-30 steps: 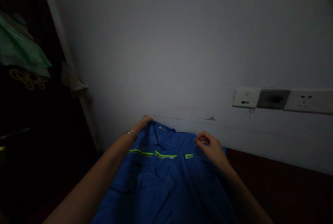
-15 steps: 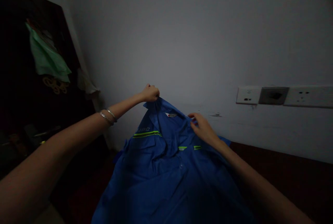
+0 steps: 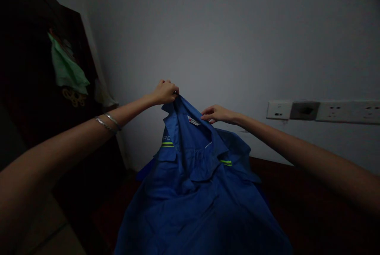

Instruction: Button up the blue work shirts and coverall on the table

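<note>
A blue work jacket (image 3: 190, 191) hangs in front of me, its collar held up and its body spreading down over a dark surface. Yellow-green strips cross its chest, with light letters on the left side. My left hand (image 3: 166, 91), two silver bangles on that wrist, is closed around the raised end of the collar. Lower along the same collar edge, my right hand (image 3: 219, 114) has its bent fingers on the cloth beside the white label (image 3: 194, 121). The neck opening sags between the front panels. The lower part of the jacket fades into shadow.
A pale wall (image 3: 237, 41) stands close behind the jacket, with sockets and switches (image 3: 305, 110) at right. On the left, a green cloth (image 3: 68, 67) hangs on a dark door (image 3: 26, 69). A dark red-brown surface (image 3: 279, 180) lies beneath the jacket.
The collar has been raised a little. My right hand has moved up and left along its edge, closer to the label, and the right side of the jacket now folds outward.
</note>
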### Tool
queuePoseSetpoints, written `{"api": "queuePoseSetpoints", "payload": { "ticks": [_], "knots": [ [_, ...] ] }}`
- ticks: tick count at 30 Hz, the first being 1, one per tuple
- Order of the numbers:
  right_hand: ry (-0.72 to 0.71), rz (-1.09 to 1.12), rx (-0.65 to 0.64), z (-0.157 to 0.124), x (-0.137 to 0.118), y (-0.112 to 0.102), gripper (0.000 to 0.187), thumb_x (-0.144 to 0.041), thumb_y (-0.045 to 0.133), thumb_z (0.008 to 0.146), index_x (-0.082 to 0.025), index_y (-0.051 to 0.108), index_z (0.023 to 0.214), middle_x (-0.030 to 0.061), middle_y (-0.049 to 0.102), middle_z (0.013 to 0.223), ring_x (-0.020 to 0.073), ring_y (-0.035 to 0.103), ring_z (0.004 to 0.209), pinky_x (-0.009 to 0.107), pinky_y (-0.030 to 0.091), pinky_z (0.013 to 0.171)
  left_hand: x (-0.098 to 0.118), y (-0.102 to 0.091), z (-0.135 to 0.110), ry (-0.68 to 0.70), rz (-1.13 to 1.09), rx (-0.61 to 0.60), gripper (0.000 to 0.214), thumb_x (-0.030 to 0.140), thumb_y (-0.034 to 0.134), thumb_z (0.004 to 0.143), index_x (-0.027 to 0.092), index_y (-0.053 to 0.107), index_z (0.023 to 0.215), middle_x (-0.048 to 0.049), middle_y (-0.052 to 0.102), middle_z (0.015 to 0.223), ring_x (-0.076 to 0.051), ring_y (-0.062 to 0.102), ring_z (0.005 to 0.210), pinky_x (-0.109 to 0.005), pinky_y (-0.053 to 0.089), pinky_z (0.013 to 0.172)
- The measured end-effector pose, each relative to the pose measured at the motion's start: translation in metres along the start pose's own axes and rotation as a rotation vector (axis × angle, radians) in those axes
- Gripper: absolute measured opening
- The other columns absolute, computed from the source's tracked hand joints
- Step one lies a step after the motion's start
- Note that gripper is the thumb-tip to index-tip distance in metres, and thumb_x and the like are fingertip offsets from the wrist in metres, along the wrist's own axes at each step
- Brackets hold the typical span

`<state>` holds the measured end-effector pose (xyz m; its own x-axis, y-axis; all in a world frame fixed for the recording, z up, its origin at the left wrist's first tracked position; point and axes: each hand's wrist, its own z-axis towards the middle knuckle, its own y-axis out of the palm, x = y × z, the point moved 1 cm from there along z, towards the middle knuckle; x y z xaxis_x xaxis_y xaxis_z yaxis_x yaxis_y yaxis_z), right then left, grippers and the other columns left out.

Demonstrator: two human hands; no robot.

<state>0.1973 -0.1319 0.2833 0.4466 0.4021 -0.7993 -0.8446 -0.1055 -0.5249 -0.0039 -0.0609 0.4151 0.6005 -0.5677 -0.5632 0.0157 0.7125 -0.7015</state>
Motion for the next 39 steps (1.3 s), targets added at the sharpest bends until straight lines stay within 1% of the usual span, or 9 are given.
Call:
{"api": "queuePoseSetpoints", "payload": {
  "ticks": [5,11,14,17,20,23,26,33,39],
  "knots": [
    [0.090,-0.147,-0.034,0.005,-0.020,-0.005,0.026,-0.031,0.064,0.066,-0.011,0.063,0.083,0.0053,0.063,0.069,0.0109,0.056,0.058,0.023,0.049,0.052,-0.005,-0.003,-0.004,-0.039,-0.023,-0.035,0.028,0.023,0.047,0.066,0.021,0.067,0.085,-0.0056,0.065,0.081,-0.020,0.054,0.085,-0.032,0.032,0.082],
    [0.232,-0.436,0.194,0.029,-0.062,-0.052,0.025,-0.020,0.069,0.060,-0.006,0.062,0.080,0.0016,0.056,0.043,0.0131,0.055,0.040,0.027,0.051,0.044,-0.019,-0.018,0.006,-0.201,-0.219,-0.010,0.025,0.026,0.052,0.062,0.018,0.068,0.080,-0.0041,0.064,0.071,-0.017,0.056,0.071,-0.025,0.040,0.065],
    [0.143,-0.332,0.371,0.042,-0.088,-0.086,0.020,-0.018,0.071,0.057,-0.007,0.061,0.071,0.0016,0.055,0.042,0.0169,0.058,0.045,0.032,0.052,0.048,-0.033,-0.034,0.020,-0.359,-0.418,0.092,0.020,0.027,0.057,0.061,0.015,0.067,0.072,-0.0041,0.061,0.064,-0.018,0.056,0.068,-0.025,0.042,0.062],
    [-0.073,-0.186,0.533,0.053,-0.116,-0.116,0.013,-0.012,0.068,0.061,-0.005,0.059,0.068,0.0044,0.057,0.048,0.0208,0.062,0.060,0.037,0.053,0.059,-0.049,-0.052,0.039,-0.564,-0.638,0.253,0.017,0.025,0.060,0.061,0.012,0.063,0.072,-0.0050,0.058,0.063,-0.019,0.056,0.071,-0.027,0.045,0.063],
    [-0.167,-0.173,0.617,0.061,-0.141,-0.128,0.007,-0.010,0.060,0.070,-0.003,0.058,0.069,0.0074,0.059,0.059,0.0232,0.061,0.077,0.039,0.051,0.068,-0.059,-0.069,0.058,-0.737,-0.880,0.384,0.019,0.020,0.059,0.065,0.010,0.057,0.081,-0.0058,0.056,0.070,-0.019,0.058,0.072,-0.030,0.047,0.064],
    [-0.171,-0.135,0.564,0.065,-0.156,-0.117,0.009,-0.012,0.056,0.074,-0.003,0.057,0.071,0.0098,0.060,0.070,0.0247,0.059,0.085,0.041,0.050,0.070,-0.057,-0.080,0.071,-0.820,-1.111,0.405,0.016,0.015,0.052,0.072,0.009,0.053,0.087,-0.0075,0.056,0.072,-0.018,0.060,0.072,-0.030,0.049,0.064],
    [-0.167,-0.039,0.442,0.063,-0.159,-0.096,0.015,-0.019,0.059,0.073,-0.005,0.056,0.075,0.0112,0.060,0.076,0.0256,0.058,0.088,0.042,0.051,0.071,-0.045,-0.085,0.073,-0.790,-1.257,0.360,0.014,0.015,0.047,0.076,0.007,0.053,0.087,-0.0105,0.058,0.072,-0.019,0.060,0.072,-0.030,0.050,0.065],
    [-0.057,0.026,0.248,0.049,-0.138,-0.061,0.042,-0.033,0.072,0.058,-0.008,0.054,0.087,0.0138,0.059,0.090,0.0276,0.056,0.092,0.045,0.050,0.072,-0.010,-0.087,0.064,-0.693,-1.170,0.294,0.017,0.016,0.048,0.078,0.003,0.050,0.087,-0.0119,0.060,0.075,-0.020,0.060,0.075,-0.034,0.049,0.068],
    [-0.005,-0.072,0.311,0.053,-0.119,-0.044,0.028,-0.017,0.072,0.058,-0.010,0.055,0.079,0.0075,0.060,0.069,0.0241,0.060,0.079,0.044,0.051,0.068,-0.006,-0.089,0.063,-0.617,-1.124,0.287,0.016,0.023,0.046,0.081,0.010,0.048,0.090,-0.0075,0.059,0.076,-0.020,0.061,0.075,-0.034,0.048,0.066]
  ]
}}
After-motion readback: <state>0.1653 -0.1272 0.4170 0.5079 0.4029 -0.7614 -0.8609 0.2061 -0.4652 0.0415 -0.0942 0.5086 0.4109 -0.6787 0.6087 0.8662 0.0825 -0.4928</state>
